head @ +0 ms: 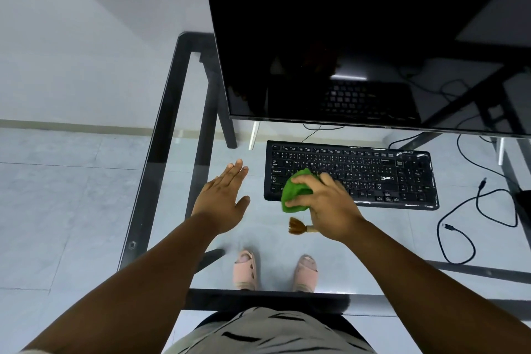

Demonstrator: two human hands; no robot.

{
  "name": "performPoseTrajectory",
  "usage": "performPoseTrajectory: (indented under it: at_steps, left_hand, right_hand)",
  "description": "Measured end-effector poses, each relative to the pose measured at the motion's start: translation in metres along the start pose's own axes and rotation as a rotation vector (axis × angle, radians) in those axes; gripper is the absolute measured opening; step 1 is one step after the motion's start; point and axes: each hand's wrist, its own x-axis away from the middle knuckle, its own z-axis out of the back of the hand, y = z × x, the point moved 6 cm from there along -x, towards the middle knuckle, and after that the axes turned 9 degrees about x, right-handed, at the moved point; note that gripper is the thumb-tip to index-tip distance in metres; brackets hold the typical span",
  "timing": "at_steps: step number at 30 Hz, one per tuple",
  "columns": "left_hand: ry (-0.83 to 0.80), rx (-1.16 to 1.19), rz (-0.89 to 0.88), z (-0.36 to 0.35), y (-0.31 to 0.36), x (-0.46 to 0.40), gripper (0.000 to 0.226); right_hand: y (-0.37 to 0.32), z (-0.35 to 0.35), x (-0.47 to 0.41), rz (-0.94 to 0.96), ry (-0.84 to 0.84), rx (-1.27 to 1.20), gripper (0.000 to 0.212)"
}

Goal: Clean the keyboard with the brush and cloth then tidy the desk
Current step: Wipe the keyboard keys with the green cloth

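A black keyboard lies on the glass desk under the big dark monitor. My right hand grips a crumpled green cloth over the keyboard's front left corner. A small brush with brown bristles lies on the glass just below that hand, its handle hidden under my wrist. My left hand hovers flat with fingers spread, left of the keyboard, holding nothing.
A black cable loops on the glass right of the keyboard, with more cables behind it. The desk's black frame runs along the left and front edges. My feet in pink sandals show through the glass.
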Motion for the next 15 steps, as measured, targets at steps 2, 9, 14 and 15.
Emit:
performPoseTrajectory:
  at_steps: [2, 9, 14, 15]
  left_hand:
    - [0.015, 0.019, 0.021, -0.002, 0.002, 0.0, 0.064]
    - [0.043, 0.023, 0.043, -0.005, 0.004, -0.001, 0.065]
    - [0.023, 0.006, 0.039, -0.004, 0.003, -0.001, 0.069]
    - [0.021, 0.005, 0.042, -0.004, 0.003, -0.001, 0.069]
  right_hand:
    - [0.016, 0.001, 0.009, -0.063, 0.064, -0.057, 0.055]
    - [-0.01, 0.021, -0.02, -0.085, 0.127, -0.114, 0.06]
    - [-0.022, 0.025, -0.039, -0.07, 0.013, 0.023, 0.061]
    - [-0.023, 0.025, -0.038, -0.032, -0.005, 0.04, 0.061]
